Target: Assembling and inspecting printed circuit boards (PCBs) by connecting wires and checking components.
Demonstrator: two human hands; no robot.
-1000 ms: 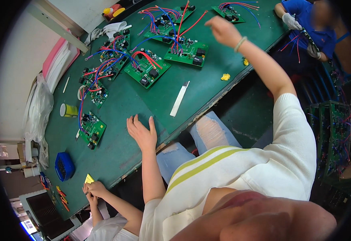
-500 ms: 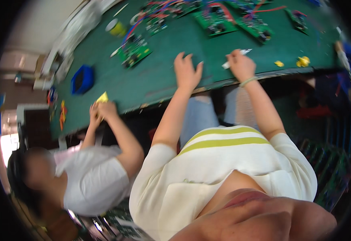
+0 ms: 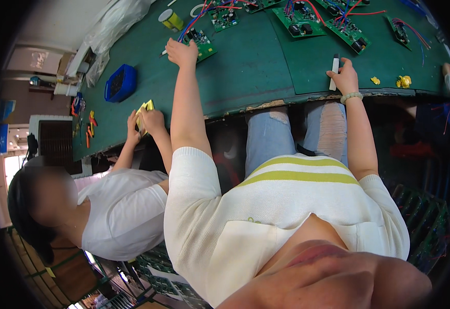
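From here I see the right hand point(image 3: 346, 81) pinching a flat white tool point(image 3: 335, 64), dark at its far end, by the near edge of the green tabletop point(image 3: 256, 62). Well to the left, the left hand point(image 3: 182, 54) partly hides a wired circuit board point(image 3: 205, 50) (whether its curled fingers grip anything, I cannot tell). Some farther boards point(image 3: 298, 23) are cut off from view.

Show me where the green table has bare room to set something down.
The widest bare tabletop lies between the left hand and the white-handled tool in the right hand. A smaller patch separates the blue bin from the left hand. The far side is crowded with wired circuit boards.
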